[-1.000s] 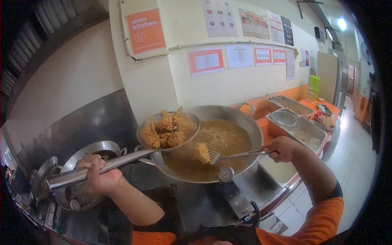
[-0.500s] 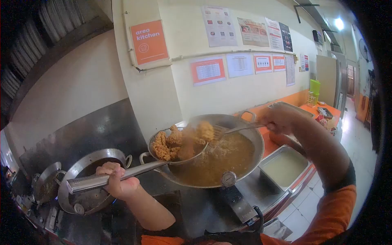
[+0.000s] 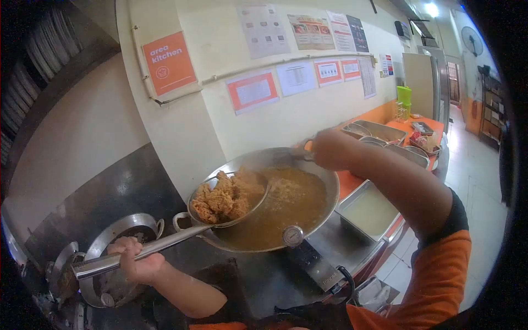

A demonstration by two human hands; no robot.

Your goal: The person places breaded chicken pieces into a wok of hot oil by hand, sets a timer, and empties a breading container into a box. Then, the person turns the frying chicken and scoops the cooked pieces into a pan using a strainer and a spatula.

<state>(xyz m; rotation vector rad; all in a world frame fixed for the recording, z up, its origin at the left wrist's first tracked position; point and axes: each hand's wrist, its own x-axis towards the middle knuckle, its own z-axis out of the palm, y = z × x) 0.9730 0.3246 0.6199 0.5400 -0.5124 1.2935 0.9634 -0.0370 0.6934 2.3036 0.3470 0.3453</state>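
Observation:
My left hand (image 3: 137,260) grips the thick metal handle of a round strainer (image 3: 257,204), which rests over the left side of a large wok (image 3: 331,192). Several brown fried pieces (image 3: 221,199) are heaped in the strainer. Bubbling oil (image 3: 294,206) fills the wok. Near the wok's back right rim is my right hand (image 3: 331,149), closed round the slotted spatula's handle; the spatula (image 3: 297,154) is blurred and mostly hidden. A dial thermometer (image 3: 293,236) stands at the wok's front rim.
A smaller wok (image 3: 118,228) with dark liquid sits at the left, another pan (image 3: 65,269) beyond it. Right of the large wok is a tray of pale liquid (image 3: 369,212). Metal trays (image 3: 385,131) stand farther back on the orange counter (image 3: 434,125).
My right hand has swung up and left over the wok's back edge. The piece on the spatula went over to the strainer. The view has turned slightly right.

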